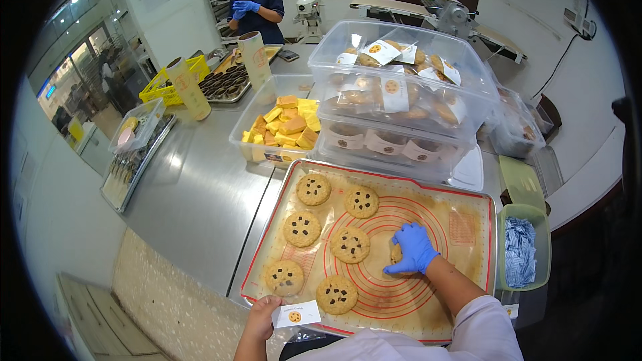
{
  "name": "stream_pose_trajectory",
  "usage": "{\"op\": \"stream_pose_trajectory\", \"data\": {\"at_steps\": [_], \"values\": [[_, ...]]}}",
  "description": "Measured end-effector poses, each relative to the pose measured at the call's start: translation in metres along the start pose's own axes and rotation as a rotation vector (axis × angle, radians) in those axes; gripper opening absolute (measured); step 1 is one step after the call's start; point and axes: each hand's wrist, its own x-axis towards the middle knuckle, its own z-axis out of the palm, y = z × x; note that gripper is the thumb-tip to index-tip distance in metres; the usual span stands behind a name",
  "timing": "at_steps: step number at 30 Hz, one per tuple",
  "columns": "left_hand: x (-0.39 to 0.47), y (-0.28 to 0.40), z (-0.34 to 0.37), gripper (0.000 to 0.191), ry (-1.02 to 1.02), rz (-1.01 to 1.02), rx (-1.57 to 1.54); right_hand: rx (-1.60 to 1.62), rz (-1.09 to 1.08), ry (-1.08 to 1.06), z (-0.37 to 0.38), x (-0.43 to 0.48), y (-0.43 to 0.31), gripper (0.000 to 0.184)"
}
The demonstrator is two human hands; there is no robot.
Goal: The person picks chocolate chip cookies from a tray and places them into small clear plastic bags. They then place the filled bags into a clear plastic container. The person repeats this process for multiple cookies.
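My left hand [263,315], bare, pinches a clear plastic bag with a white printed cookie label [296,314] at the tray's near left corner. My right hand [412,250], in a blue glove, spreads its fingers over a chocolate-chunk cookie [395,254], mostly hidden beneath it; the fingers curl around its edge. Several more cookies [350,244] lie flat to the left on a baking mat with red rings [466,271], which lines a metal tray [493,240]. The clear bag partly overlaps the lower left cookie [284,278].
Behind the tray stand stacked clear bins [401,120] of packed cookies and a bin of yellow cake pieces [286,125]. A green tub [541,260] of blue-white sachets is at right. Two patterned rolls [188,89], a yellow basket [150,91] and a tray of dark cups [224,82] sit farther back. A person [256,7] stands beyond.
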Motion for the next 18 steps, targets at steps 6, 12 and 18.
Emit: {"op": "stream_pose_trajectory", "data": {"at_steps": [6, 12, 18], "values": [[0.000, 0.001, 0.000, 0.013, -0.013, 0.002, 0.009, 0.104, -0.077, -0.021, 0.004, 0.005, 0.010, 0.061], [0.000, 0.002, 0.002, 0.013, -0.011, -0.019, 0.012, 0.435, -0.050, -0.098, 0.006, 0.019, 0.028, 0.053], [-0.001, 0.002, 0.001, 0.013, -0.013, -0.014, -0.010, 0.295, -0.031, -0.150, 0.011, 0.031, 0.024, 0.058]]}}
